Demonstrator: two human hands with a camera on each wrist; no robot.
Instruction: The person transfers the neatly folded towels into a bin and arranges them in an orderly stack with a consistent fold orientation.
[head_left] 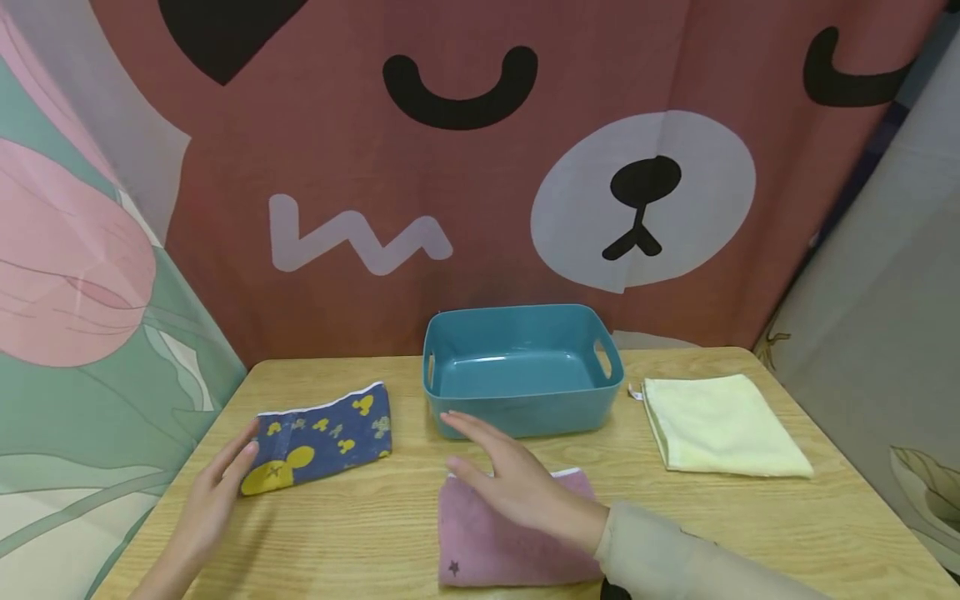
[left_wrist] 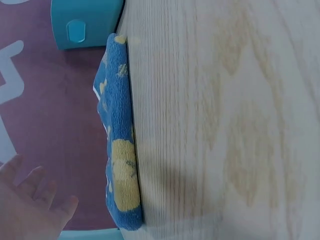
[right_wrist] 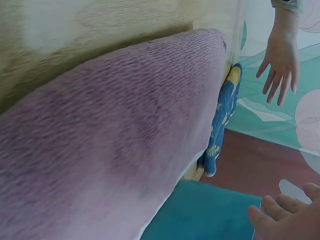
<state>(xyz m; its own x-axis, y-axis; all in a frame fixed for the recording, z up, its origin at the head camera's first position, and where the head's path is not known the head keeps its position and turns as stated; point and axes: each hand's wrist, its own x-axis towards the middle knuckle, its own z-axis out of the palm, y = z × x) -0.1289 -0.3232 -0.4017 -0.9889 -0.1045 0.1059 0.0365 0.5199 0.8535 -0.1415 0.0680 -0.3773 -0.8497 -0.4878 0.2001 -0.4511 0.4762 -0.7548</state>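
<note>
A folded blue towel with yellow figures (head_left: 330, 442) lies on the left of the table. My left hand (head_left: 213, 492) hovers by its left end, fingers extended and holding nothing; in the left wrist view the hand (left_wrist: 35, 205) is apart from the towel (left_wrist: 120, 115). Over a folded pink towel (head_left: 487, 542) at the front middle is my right hand (head_left: 517, 492), with straight, relaxed fingers and nothing in them. It hides part of the pink towel, whose fuzzy surface (right_wrist: 130, 115) fills much of the right wrist view.
A teal plastic basket (head_left: 517, 414) with side handle holes stands at the back middle of the wooden table (head_left: 360, 533). To its right lies a folded pale yellow towel (head_left: 727, 425) with a small tag. A curtain with a bear print (head_left: 480, 175) hangs behind the table.
</note>
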